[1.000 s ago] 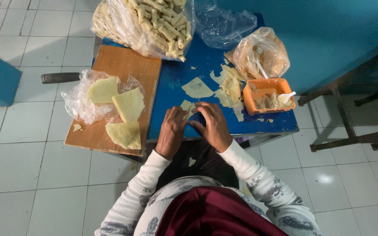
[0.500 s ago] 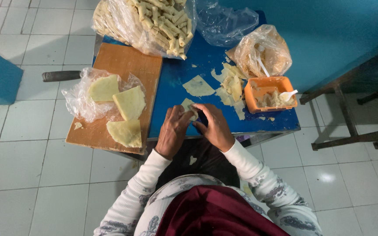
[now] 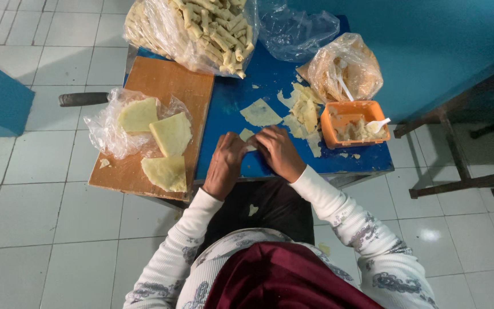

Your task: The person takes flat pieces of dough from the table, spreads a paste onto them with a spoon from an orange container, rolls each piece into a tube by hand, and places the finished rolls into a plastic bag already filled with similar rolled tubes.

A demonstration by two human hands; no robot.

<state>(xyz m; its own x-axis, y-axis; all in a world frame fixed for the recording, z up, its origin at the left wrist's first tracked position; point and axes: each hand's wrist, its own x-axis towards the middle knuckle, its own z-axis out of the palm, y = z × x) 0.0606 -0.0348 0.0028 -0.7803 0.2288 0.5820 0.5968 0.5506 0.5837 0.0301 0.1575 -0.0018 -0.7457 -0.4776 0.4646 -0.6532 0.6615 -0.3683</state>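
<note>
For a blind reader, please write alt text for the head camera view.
Seen from above, the left hand and right hand press a pale wrapper piece together on a blue table; a wooden board with folded wrappers lies left.

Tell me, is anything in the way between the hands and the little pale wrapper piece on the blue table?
Nothing visible is. The left hand and right hand already rest together on the small pale wrapper piece at the near edge of the blue table. The hands hide most of it, so their grip cannot be told.
</note>
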